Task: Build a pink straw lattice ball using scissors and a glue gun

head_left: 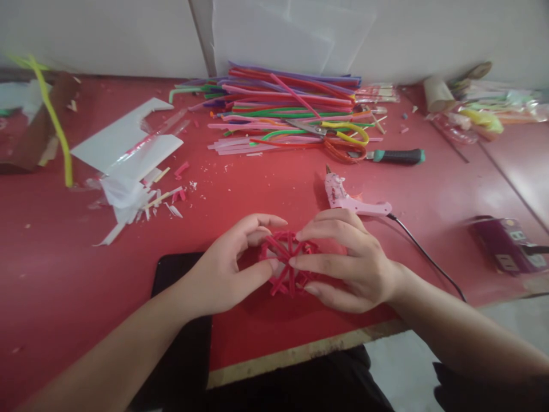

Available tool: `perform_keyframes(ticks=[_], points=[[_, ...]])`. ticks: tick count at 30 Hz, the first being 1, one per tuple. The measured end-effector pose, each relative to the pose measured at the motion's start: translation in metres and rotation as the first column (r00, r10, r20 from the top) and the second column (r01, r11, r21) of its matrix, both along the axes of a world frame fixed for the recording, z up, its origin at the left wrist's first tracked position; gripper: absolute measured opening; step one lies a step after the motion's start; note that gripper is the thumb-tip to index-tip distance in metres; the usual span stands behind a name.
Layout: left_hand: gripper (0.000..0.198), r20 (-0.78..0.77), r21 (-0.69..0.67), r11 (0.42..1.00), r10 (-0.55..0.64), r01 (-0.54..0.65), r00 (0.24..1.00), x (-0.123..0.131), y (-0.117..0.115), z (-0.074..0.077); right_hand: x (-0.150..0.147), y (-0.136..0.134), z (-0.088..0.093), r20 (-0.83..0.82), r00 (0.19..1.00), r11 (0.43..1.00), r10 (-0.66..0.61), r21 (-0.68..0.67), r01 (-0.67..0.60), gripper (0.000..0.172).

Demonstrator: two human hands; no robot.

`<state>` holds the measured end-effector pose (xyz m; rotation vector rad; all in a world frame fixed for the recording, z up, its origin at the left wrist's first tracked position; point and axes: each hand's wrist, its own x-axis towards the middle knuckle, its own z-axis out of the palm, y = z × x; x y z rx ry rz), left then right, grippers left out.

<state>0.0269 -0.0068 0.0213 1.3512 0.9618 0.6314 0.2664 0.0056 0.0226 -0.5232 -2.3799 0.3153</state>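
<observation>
A red wheel-like piece made of pipe cleaners [290, 280], with spokes meeting in the middle, sits low over the red table near its front edge. Something pale shows between the spokes. My left hand [229, 266] grips it from the left, thumb on the spokes and fingers curled around the far side. From the right, my right hand [351, 260] holds it, with fingertips on the centre and the rim. Part of the piece is hidden under the fingers. Just beyond my right hand lies a pink hot glue gun [343, 197], its black cord running right.
Bundled coloured pipe cleaners [291, 103] lie at the back, with scissors [338, 134] and a green-black handled tool [398, 156] in front. White scraps [128, 149] lie left. A black flat object [184, 337] is under my left forearm; a purple power strip [506, 246] is right.
</observation>
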Motion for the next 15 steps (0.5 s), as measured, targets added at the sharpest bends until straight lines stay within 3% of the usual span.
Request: perform_keyframes(ticks=[15], points=[[0.036,0.021,-0.041,0.999,-0.009,0.010,1.000,-0.0002,-0.0008,0.0025,0.0004,0.0002,0.0001,0.001,1.000,1.000,0.003,0.007,-0.003,0.020]])
